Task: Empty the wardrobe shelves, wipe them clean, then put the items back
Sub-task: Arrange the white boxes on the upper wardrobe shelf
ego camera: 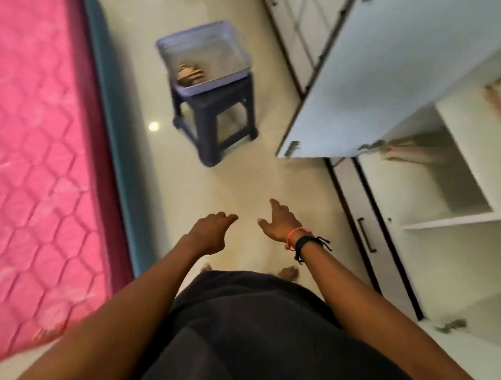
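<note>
Holding nothing, left hand [213,231] loosely curled and right hand [278,222] spread, both stretched toward the translucent lilac-rimmed plastic tub [214,83] on the dark plastic stool [223,123] near the open white wardrobe shelves [467,219], probably light, rigid, slightly slippery, best gripped by opposite rims.

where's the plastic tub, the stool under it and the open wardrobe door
plastic tub [216,79]: head view, on its near rim
stool [221,103]: head view, on the side panel just under the seat
wardrobe door [370,84]: head view, on the middle of its flat face
</note>
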The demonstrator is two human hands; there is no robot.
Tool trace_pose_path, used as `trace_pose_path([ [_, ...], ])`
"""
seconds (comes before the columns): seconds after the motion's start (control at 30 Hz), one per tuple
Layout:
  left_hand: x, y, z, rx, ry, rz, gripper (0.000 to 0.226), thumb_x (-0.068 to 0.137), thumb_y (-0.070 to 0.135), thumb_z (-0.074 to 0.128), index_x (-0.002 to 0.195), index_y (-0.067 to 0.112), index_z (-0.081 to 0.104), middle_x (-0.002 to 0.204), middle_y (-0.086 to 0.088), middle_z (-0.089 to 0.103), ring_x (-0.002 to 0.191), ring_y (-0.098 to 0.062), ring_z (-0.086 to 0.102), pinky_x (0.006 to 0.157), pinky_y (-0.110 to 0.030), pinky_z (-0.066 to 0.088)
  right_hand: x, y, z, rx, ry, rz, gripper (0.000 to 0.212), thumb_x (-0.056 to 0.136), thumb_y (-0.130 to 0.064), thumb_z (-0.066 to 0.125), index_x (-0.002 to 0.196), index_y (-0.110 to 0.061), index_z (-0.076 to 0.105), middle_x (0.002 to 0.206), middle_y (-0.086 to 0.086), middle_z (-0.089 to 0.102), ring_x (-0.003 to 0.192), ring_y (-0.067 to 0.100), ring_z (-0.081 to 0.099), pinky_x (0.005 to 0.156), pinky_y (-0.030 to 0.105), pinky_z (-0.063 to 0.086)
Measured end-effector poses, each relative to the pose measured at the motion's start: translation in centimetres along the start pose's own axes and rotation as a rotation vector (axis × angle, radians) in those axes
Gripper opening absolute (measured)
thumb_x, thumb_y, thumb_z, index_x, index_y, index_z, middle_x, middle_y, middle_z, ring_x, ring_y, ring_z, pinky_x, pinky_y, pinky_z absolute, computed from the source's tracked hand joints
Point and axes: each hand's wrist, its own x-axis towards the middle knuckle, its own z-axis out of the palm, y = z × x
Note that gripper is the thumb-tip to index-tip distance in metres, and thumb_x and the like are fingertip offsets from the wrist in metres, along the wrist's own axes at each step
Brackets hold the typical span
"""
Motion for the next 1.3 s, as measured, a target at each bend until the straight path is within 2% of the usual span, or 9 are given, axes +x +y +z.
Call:
trace_pose_path([
  [0.1, -3.7, -5.7, 2.1, -0.056, -0.096, -0.132, 0.071, 0.098, 0.018, 0.052, 0.155, 0.024, 0.011, 0.142, -0.014, 0.047, 0.123, -0.031, 0.050, 0.097, -0.039, 0.044, 0.7, -5.2, 4.2, -0.088, -0.088, -0.123, 0.077, 0.095, -0.039, 0.055, 0.155, -0.019, 0.012, 0.156, 0.014, 0.026, 0.140, 0.036, 0.032, 0.113, 0.050, 0.029],
  [0.23, -8.4, -12.0, 4.7, -0.228, -0.108, -0.280, 0.079, 0.099, 0.027, 0.051, 0.156, 0.023, -0.003, 0.145, -0.017, 0.044, 0.126, -0.033, 0.048, 0.100, -0.042, 0.043, 1.1, -11.9, 8.8, -0.226, -0.201, -0.285, 0.079, 0.095, -0.037, 0.056, 0.155, -0.018, 0.009, 0.159, 0.012, 0.022, 0.143, 0.034, 0.029, 0.115, 0.046, 0.028],
  [0.43, -14.8, -20.1, 7.5, -0.590, 0.102, -0.565, 0.084, 0.097, 0.031, 0.050, 0.155, 0.020, -0.008, 0.153, -0.017, 0.034, 0.135, -0.034, 0.040, 0.108, -0.045, 0.036, 1.4, -22.8, 15.0, -0.406, -0.374, -0.604, 0.079, 0.097, -0.030, 0.055, 0.155, -0.012, 0.005, 0.161, 0.012, 0.015, 0.147, 0.028, 0.020, 0.119, 0.037, 0.019],
  [0.6, -17.1, -24.6, 8.3, -0.907, 0.277, -0.758, 0.081, 0.098, 0.032, 0.051, 0.155, 0.014, -0.004, 0.154, -0.020, 0.031, 0.139, -0.034, 0.036, 0.111, -0.037, 0.033, 2.8, -30.8, 18.7, -0.503, -0.496, -0.771, 0.079, 0.097, -0.025, 0.056, 0.155, -0.011, 0.005, 0.161, 0.011, 0.016, 0.148, 0.025, 0.018, 0.118, 0.032, 0.018],
  [0.8, -18.6, -32.5, 8.1, -1.198, 0.436, -0.929, 0.081, 0.097, 0.033, 0.052, 0.155, 0.010, 0.001, 0.154, -0.018, 0.032, 0.140, -0.032, 0.036, 0.112, -0.034, 0.032, 5.8, -40.8, 22.4, -0.535, -0.636, -0.821, 0.083, 0.096, -0.021, 0.059, 0.156, -0.015, 0.002, 0.163, 0.005, 0.013, 0.149, 0.019, 0.016, 0.117, 0.028, 0.016],
  [1.0, -19.6, -42.4, 5.3, -1.463, 0.694, -1.142, 0.074, 0.096, 0.025, 0.057, 0.153, 0.006, 0.013, 0.146, -0.020, 0.043, 0.133, -0.032, 0.044, 0.108, -0.032, 0.035, 9.6, -52.4, 27.5, -0.477, -0.675, -0.776, 0.082, 0.093, -0.018, 0.063, 0.155, -0.016, 0.009, 0.158, 0.009, 0.028, 0.141, 0.021, 0.035, 0.115, 0.033, 0.029],
  [1.13, -18.3, -49.8, 5.6, -1.541, 0.908, -1.313, 0.067, 0.094, 0.023, 0.062, 0.148, 0.007, 0.027, 0.130, -0.016, 0.057, 0.095, -0.032, 0.061, 0.086, -0.031, 0.043, 12.9, -58.6, 33.1, -0.290, -0.758, -0.677, 0.076, 0.092, -0.006, 0.062, 0.153, -0.007, 0.015, 0.155, 0.013, 0.031, 0.142, 0.019, 0.031, 0.113, 0.028, 0.030],
  [1.2, -16.9, -54.3, 6.0, -1.620, 1.031, -1.339, 0.062, 0.093, 0.024, 0.062, 0.145, 0.008, 0.032, 0.123, -0.011, 0.060, 0.073, -0.025, 0.057, 0.073, -0.027, 0.042, 15.6, -62.2, 37.0, -0.212, -0.786, -0.608, 0.070, 0.093, -0.001, 0.060, 0.151, -0.005, 0.020, 0.154, 0.015, 0.033, 0.142, 0.022, 0.032, 0.114, 0.034, 0.032],
  [1.3, -14.8, -62.0, 7.8, -1.733, 1.236, -1.370, 0.055, 0.092, 0.025, 0.064, 0.139, 0.009, 0.040, 0.106, -0.004, 0.063, 0.075, -0.020, 0.055, 0.070, -0.025, 0.041, 20.1, -67.6, 44.1, -0.111, -0.749, -0.546, 0.060, 0.092, 0.000, 0.060, 0.145, -0.002, 0.032, 0.147, 0.017, 0.042, 0.132, 0.020, 0.044, 0.104, 0.024, 0.038],
])
